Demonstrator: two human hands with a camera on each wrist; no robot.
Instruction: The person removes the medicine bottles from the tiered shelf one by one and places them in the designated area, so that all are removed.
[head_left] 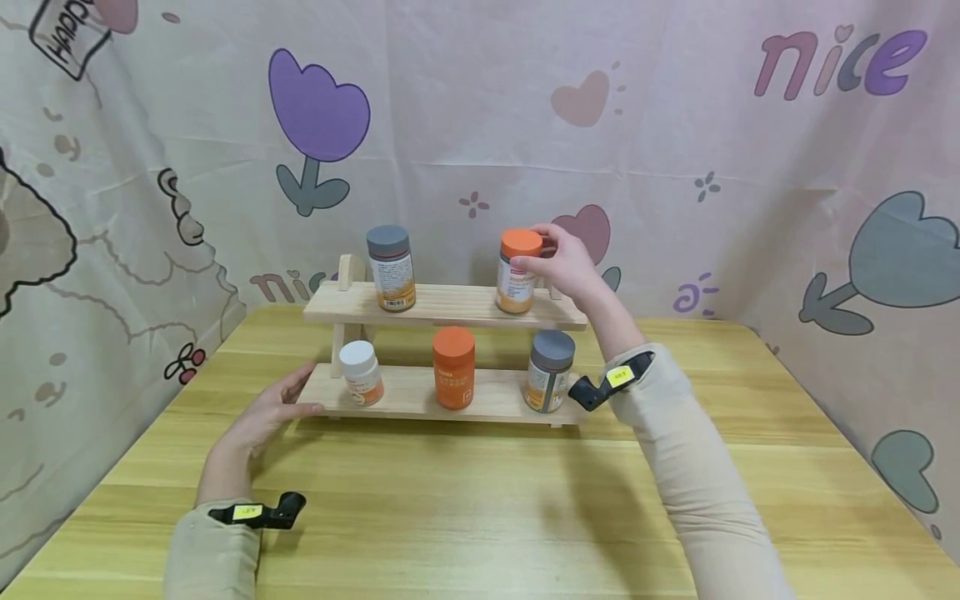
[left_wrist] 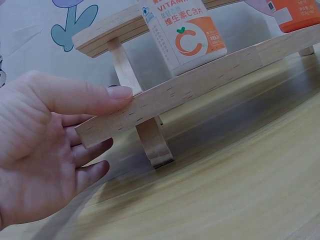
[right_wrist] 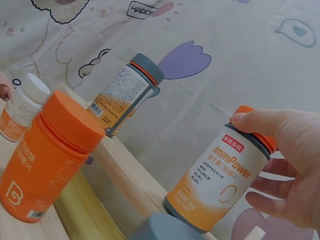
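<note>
On the upper board of a two-tier wooden rack [head_left: 450, 298] stands an orange-capped supplement bottle [head_left: 516, 283], with the cap of a white and orange label reading ImmPower [right_wrist: 227, 165] turned toward the right wrist camera. My right hand [head_left: 562, 262] grips this bottle near its cap, thumb in front and fingers behind. At the rack's lower left end, my left hand [head_left: 266, 414] holds the board [left_wrist: 165, 95], thumb on its front edge and the other fingers behind and below. Nearest that hand is a small white vitamin C bottle [head_left: 362, 375].
A grey-capped bottle [head_left: 392, 271] stands on the upper board at left. Below, an orange bottle [head_left: 453, 371] occupies the middle and another grey-capped bottle [head_left: 549, 375] the right. The rack stands on a wood-grain table [head_left: 450, 508] before a printed cloth [head_left: 465, 100].
</note>
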